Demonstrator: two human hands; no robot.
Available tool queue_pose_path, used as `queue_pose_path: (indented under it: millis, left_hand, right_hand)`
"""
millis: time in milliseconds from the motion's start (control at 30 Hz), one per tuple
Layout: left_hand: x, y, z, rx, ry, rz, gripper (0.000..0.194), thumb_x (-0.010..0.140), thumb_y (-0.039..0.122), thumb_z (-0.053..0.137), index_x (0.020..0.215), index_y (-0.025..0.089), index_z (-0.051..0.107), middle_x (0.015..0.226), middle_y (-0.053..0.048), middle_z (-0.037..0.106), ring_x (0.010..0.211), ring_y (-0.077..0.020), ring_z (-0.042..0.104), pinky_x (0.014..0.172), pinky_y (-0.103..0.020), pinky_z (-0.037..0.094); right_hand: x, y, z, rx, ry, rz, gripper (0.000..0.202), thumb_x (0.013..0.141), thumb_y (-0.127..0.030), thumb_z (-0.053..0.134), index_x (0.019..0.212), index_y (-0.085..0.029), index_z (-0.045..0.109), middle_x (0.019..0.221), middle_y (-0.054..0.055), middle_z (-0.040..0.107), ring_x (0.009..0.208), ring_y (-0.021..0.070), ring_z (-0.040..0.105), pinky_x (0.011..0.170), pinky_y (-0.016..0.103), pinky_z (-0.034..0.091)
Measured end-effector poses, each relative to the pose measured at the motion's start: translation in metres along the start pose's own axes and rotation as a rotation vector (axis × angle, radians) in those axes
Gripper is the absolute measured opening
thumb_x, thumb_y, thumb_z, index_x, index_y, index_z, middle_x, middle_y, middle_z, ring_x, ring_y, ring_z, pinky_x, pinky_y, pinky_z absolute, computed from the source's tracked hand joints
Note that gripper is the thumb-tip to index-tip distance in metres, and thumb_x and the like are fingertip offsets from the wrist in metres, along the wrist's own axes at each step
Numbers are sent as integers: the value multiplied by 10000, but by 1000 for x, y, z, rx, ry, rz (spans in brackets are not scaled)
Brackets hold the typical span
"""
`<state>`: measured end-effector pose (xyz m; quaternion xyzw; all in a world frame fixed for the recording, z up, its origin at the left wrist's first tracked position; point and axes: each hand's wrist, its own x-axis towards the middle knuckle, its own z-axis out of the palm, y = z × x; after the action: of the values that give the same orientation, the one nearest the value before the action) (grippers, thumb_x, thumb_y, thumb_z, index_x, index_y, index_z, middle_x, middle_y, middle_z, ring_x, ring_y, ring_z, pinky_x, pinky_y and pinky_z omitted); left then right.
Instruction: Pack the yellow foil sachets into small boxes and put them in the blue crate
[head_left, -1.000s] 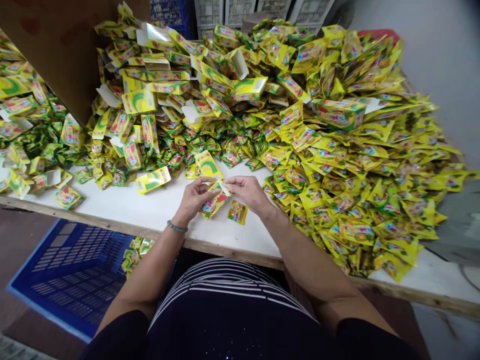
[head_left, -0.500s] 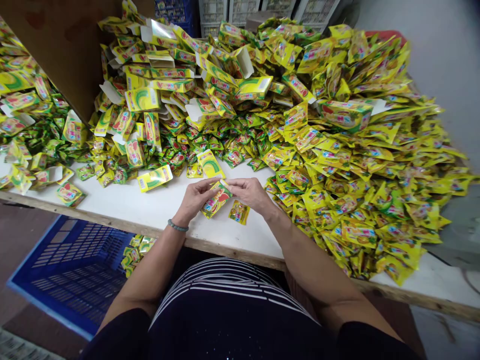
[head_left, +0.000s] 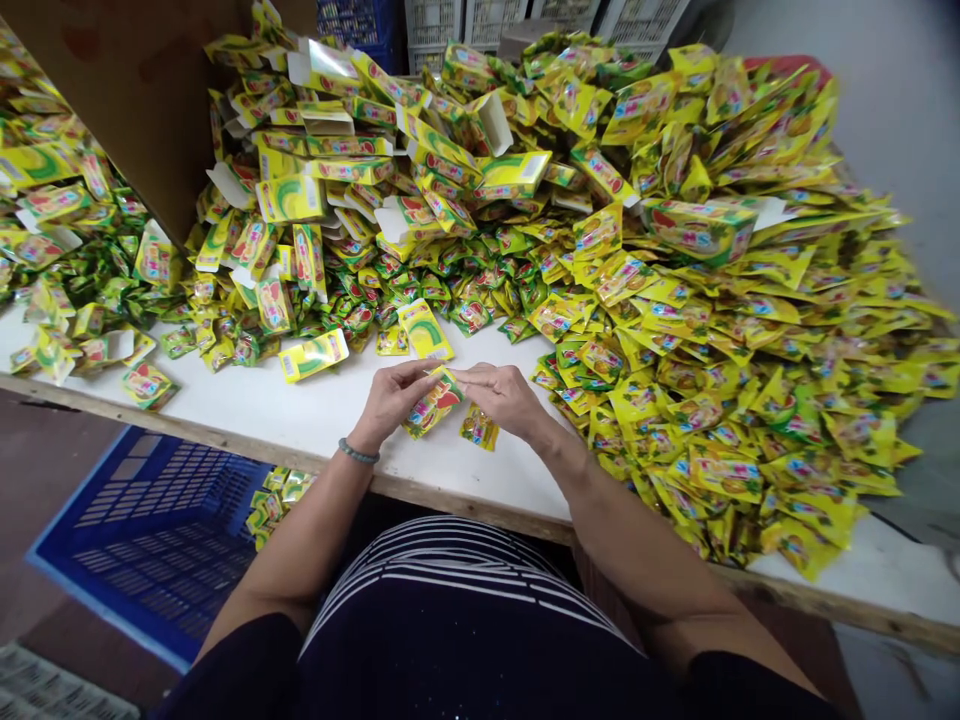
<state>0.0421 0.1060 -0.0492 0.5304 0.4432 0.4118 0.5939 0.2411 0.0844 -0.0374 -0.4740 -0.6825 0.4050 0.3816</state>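
Note:
Between my two hands is a small yellow-and-green printed box (head_left: 435, 404) with a red fruit picture, tilted above the white tabletop. My left hand (head_left: 395, 400) grips its left side, thumb and fingers closed on it. At the box's upper right end, the fingers of my right hand (head_left: 495, 393) are pressed together on the edge; the white flap seen earlier there no longer shows. A small yellow sachet (head_left: 478, 428) lies just under my right hand. Beyond the fingers lies a yellow box (head_left: 425, 331), with another yellow box (head_left: 313, 356) to its left.
A big heap of yellow sachets (head_left: 697, 400) covers the right side. Open boxes (head_left: 360, 170) pile up at the back, with small green sachets (head_left: 480, 280) before them. A cardboard sheet (head_left: 120, 90) stands back left. Below the table edge sits a blue crate (head_left: 150, 540).
My right fingers have flattened over the box's upper end, and its white flap has gone from sight. The view has shifted slightly; my left hand keeps its hold.

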Motion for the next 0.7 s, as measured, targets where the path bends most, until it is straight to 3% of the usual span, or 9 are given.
queue_pose_path:
  millis: [100,233,400,500,600,700]
  left_hand:
    - [1,2,1,-120,31,-29,400,710,393,843,1038,170,787,718,-12,706,589,-98,582,564,-218,451]
    - [3,4,4,-238,105,-66,458,654,401,874,1029,160,774,643,14,654,546,-87,557,534,-209,436]
    - [5,3,4,-252,123,-47,446,676,407,861,1040,168,765,641,20,624,539,-80,526,525,-205,415]
    - [4,-1,4,-207,85,-33,426,722,421,825,1070,186,757,672,18,620,562,-90,522,541,-211,415]
    - [0,7,-1,-125,45,-31,430,733,475,795,1047,184,751,685,7,631,577,-111,535,555,-222,422]
    - [-16,35,-29,183,-1,-18,402,759,506,744,1011,193,755,716,-21,681,593,-143,559,561,-240,424]
  right_hand:
    - [-3,-5,14,-127,67,-37,385,873,-256,565,1209,-228,750,1019,69,784,942,228,691,894,347,524]
    - [-6,-10,32,-83,207,77,419,915,-328,557,1297,-228,696,1000,64,783,837,215,688,827,327,540]
    - [-4,-9,41,-59,332,92,373,911,-396,593,1207,-229,746,1066,87,775,811,225,688,821,349,550]
    - [-4,-7,44,-119,326,37,349,923,-379,574,1170,-220,762,1032,103,777,860,241,694,872,372,540]
    - [-4,-5,44,-70,242,16,318,935,-366,550,1120,-241,777,1010,79,780,903,231,701,864,347,542]
    - [4,0,36,-75,170,23,319,957,-386,520,980,-234,799,973,73,780,904,230,703,822,329,535]
